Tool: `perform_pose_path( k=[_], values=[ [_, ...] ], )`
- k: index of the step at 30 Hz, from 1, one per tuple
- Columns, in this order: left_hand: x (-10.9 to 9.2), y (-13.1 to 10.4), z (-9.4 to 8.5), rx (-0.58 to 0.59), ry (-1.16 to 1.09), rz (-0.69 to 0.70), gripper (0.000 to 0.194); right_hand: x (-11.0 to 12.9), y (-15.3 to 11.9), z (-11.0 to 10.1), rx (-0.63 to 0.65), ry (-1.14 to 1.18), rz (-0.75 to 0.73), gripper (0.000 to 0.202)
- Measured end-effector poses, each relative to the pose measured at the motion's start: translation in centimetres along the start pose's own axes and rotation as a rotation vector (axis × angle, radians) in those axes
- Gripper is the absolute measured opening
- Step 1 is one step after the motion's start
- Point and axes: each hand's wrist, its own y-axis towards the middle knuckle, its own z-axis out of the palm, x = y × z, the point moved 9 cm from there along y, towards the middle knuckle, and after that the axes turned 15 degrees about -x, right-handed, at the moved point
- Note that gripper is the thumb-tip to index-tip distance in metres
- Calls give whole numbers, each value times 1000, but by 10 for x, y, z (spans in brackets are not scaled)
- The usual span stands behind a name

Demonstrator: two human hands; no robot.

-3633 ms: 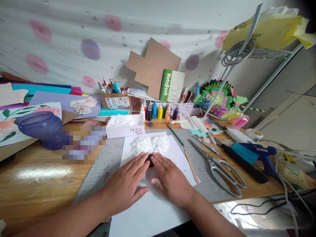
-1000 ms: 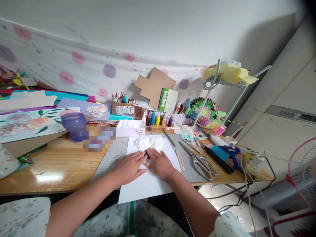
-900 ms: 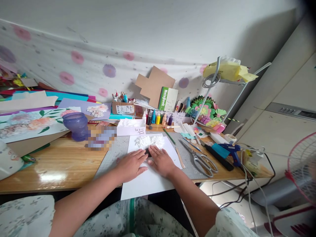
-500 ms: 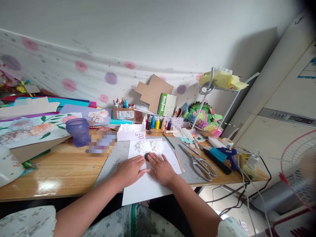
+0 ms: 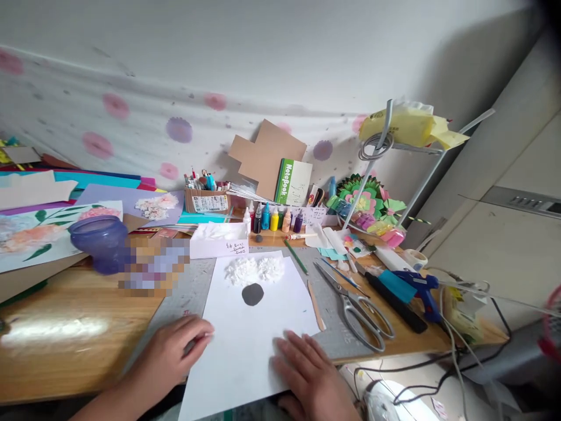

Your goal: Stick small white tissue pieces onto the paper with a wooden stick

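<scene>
A white sheet of paper [image 5: 245, 351] lies before me, with a flat, dark grey round piece [image 5: 253, 294] stuck or resting on it. Just above that piece sit two clumps of white, ruffled material [image 5: 255, 269]. My left hand [image 5: 177, 351] hovers at the paper's left edge, its fingers curled together; a dark patch shows between them, and I cannot make out whether it is a held piece or shadow. On the paper's lower right, my right hand [image 5: 309, 371] lies with fingers stretched out flat, palm down, holding nothing.
Right of the paper are a green pencil [image 5: 297, 257], a wooden stick [image 5: 315, 304], scissors [image 5: 357, 310] and a blue glue gun [image 5: 423, 289]. Behind stand a white box [image 5: 219, 242] and several paint bottles [image 5: 274, 220]. A purple vase [image 5: 100, 242] stands left.
Both hands have come off the dark piece and drawn back toward me, apart from each other. That piece is now fully visible and looks flat. The view has shifted closer.
</scene>
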Motion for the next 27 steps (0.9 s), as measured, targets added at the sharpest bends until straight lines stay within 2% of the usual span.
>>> perform_pose_path(
  k=[2, 6, 8, 10, 13, 17, 21, 27],
  values=[
    [-8, -11, 5, 144, 19, 59, 16, 2, -3, -5, -115, -38, -96, 22],
    [-25, -30, 17, 405, 72, 195, 77, -3, 3, -11, -233, -30, -135, 31],
    [-34, -36, 21, 493, 75, 243, 89, -4, 2, -16, -246, -19, -158, 31],
    [-45, -38, 23, 551, 48, 274, 90, -6, -6, -19, -217, -10, -180, 28],
    [-52, -32, 24, 576, 3, 272, 86, -11, -26, -20, -119, 19, -181, 26],
    [-31, -16, 32, 558, 62, 215, 78, -17, -44, -18, -27, 51, -133, 27],
    [-11, -4, 40, 541, 159, 221, 78, -15, -39, -20, -28, 55, -144, 27],
    [-17, 2, 48, 536, 164, 284, 83, -12, -29, -24, -64, 49, -140, 26]
  ],
)
